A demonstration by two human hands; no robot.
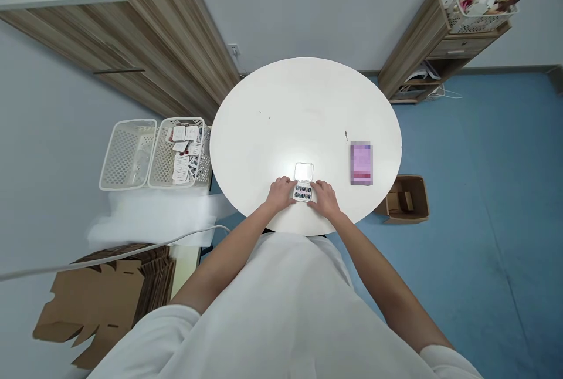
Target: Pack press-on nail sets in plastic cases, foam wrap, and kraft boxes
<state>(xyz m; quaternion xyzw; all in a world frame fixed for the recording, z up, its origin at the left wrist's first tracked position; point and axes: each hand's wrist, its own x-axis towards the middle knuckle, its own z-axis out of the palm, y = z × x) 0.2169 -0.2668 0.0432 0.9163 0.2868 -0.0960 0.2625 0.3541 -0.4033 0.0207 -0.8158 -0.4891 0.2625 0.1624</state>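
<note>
A small clear plastic case (303,185) lies open on the round white table (303,109), near its front edge. Its lid is tipped back and its tray holds several small dark pieces. My left hand (280,192) grips the left side of the case with curled fingers. My right hand (324,198) holds the right side the same way. A purple card or packet (361,163) lies flat on the table to the right, apart from both hands.
Two white mesh baskets (152,153) stand left of the table, one with several small packets. Flattened cardboard (105,303) lies at lower left. An open cardboard box (407,198) sits on the blue floor at right. Wooden cabinets stand behind.
</note>
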